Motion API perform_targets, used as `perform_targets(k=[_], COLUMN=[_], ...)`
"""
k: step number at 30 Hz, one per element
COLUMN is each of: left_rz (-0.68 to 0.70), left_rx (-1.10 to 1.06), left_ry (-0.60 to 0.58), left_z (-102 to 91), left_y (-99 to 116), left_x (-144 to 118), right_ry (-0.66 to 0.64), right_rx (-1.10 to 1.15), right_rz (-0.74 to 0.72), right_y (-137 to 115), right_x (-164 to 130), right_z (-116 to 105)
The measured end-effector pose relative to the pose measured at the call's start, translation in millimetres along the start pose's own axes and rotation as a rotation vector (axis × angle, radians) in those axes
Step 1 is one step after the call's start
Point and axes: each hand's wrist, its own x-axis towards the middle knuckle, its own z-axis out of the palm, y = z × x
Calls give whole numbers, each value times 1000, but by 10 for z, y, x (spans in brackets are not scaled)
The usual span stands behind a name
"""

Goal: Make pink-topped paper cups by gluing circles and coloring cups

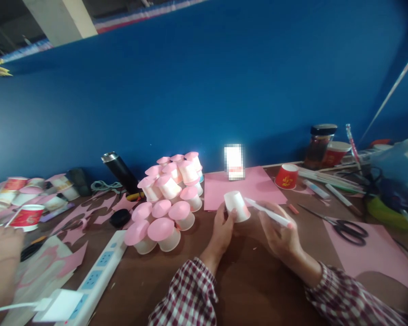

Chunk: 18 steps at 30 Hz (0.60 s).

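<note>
My left hand (224,225) grips a white paper cup (235,204), which is tilted upside down above the brown table. A pinkish patch shows on the cup's right side. In my right hand (281,233) is a white marker pen (270,213), its tip pointing at the cup and close to the patch; whether it touches I cannot tell. Pink paper sheets (255,183) lie just behind the cup. Left of my hands stand several upturned paper cups topped with pink paper discs (161,229). A small orange-pink cap (293,208) lies right of the sheets.
A white power strip (98,271) runs along the left, near another person's hand (3,258). Black scissors (348,232) rest on pink paper at right. A red paper cup (287,176), a jar (320,146) and a black thermos (122,174) stand at the back before a blue partition (204,90).
</note>
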Motion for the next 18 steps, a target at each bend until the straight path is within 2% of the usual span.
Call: perform_targets(k=[6, 9, 18], left_rz=[-100, -192, -319], left_rx=[-395, -540, -580], left_ry=[-91, -80, -14], left_z=[50, 44, 47], left_y=[27, 41, 50], left_x=[11, 16, 34], right_ry=[28, 43, 20], right_rx=[88, 109, 103], right_rz=[96, 109, 116], right_y=[49, 37, 5], right_x=[-10, -5, -9], right_z=[13, 10, -7])
